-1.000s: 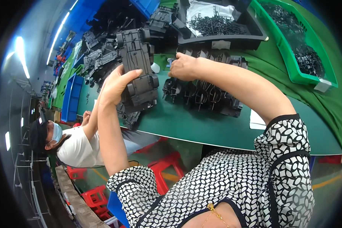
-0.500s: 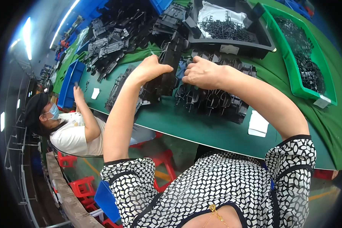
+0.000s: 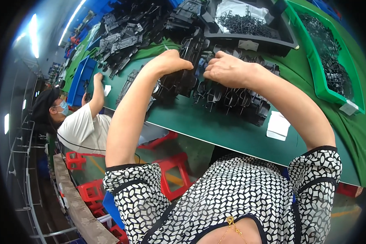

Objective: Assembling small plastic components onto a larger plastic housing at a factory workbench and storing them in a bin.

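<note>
My left hand [image 3: 171, 63] is closed at the left side of a long black plastic part [image 3: 188, 81], its thumb against the part and its other fingers mostly hidden. A thin pale tip [image 3: 166, 47] shows beside that hand's knuckles. To the right, my right hand [image 3: 228, 71] has its fingers bent and pinched together. Something small and blue [image 3: 200, 68] sits by its fingertips, too blurred to name. Below the right hand stand rows of black plastic parts [image 3: 227, 99] with curved pieces and thin pins. More long black parts [image 3: 128, 87] lie left of my left forearm.
At the back stand a black bin [image 3: 286, 46] and a green bin [image 3: 313, 69], both holding small black parts. A heap of black parts [image 3: 122, 38] lies far left. White paper [image 3: 278, 125] is on the green table [image 3: 215, 132]. A masked person [image 3: 83, 126] sits left, near a blue bin [image 3: 79, 83].
The view has shifted slightly. Both my hands stay at the black part, with little change in their grip. The other person's raised hand has moved forward over the table.
</note>
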Demonstrator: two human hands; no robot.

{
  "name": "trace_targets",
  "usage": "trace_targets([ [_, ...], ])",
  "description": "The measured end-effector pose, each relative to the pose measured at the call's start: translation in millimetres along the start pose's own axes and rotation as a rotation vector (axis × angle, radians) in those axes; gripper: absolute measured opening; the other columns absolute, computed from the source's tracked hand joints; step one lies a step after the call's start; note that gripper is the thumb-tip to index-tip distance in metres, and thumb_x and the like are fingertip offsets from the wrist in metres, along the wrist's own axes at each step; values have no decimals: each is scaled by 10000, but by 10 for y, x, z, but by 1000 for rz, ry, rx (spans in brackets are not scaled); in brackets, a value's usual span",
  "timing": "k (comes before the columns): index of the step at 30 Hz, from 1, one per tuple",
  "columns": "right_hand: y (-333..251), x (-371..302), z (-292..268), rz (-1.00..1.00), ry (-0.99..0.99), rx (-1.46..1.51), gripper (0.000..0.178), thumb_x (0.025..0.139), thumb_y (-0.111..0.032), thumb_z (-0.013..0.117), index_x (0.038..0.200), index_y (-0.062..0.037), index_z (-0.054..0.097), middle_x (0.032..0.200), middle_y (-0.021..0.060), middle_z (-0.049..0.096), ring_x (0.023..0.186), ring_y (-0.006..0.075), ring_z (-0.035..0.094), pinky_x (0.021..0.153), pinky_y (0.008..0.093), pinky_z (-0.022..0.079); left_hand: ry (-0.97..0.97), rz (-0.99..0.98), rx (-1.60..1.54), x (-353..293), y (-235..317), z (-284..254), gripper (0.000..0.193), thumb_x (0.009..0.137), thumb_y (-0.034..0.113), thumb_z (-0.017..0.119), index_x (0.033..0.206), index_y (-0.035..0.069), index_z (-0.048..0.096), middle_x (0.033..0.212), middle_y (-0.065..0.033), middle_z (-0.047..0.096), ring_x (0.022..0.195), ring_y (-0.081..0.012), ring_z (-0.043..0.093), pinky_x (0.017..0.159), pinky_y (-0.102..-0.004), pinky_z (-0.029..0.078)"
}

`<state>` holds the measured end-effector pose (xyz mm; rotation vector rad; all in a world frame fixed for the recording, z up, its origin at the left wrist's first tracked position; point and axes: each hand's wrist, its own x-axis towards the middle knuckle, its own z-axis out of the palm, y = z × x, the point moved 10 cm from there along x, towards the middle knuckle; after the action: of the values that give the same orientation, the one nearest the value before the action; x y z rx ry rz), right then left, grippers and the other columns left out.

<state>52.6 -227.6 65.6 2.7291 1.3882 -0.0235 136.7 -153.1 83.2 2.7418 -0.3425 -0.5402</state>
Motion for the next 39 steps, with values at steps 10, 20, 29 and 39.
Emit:
trace_targets([
  [10, -16, -114, 56, -2, -38, 77, 168, 673, 4, 515, 821, -54, 569, 894, 78, 595, 927, 213, 544, 811, 340, 352, -39, -67, 300, 178, 177, 461, 540, 623, 409, 614, 936, -30, 635, 1015, -228, 593, 989, -318, 570, 844, -362, 444],
  [20, 821, -1514, -110, 600, 540, 687, 224, 786, -192, 520, 912, -33, 615, 802, 137, 627, 770, 272, 613, 696, 350, 483, 33, -77, 180, 178, -159, 447, 540, 660, 370, 592, 899, -114, 592, 929, -304, 582, 946, -371, 570, 837, -378, 431],
  [29, 796, -2069, 942, 937, 165, 1148, 254, 792, -225, 594, 884, 10, 566, 876, 94, 598, 811, 167, 590, 704, 279, 467, 18, -78, 113, 87, -38, 446, 600, 675, 408, 575, 883, -155, 576, 901, -300, 591, 901, -353, 590, 801, -379, 439],
  [39, 520, -1714, 1045, 919, 563, 2108, 469, 793, -245, 644, 1111, 36, 443, 1059, 129, 532, 898, 195, 549, 805, 354, 448, 87, -44, -192, -132, -15, 461, 908, 706, 557, 608, 1174, -178, 353, 1166, -311, 457, 1117, -316, 469, 931, -330, 364],
])
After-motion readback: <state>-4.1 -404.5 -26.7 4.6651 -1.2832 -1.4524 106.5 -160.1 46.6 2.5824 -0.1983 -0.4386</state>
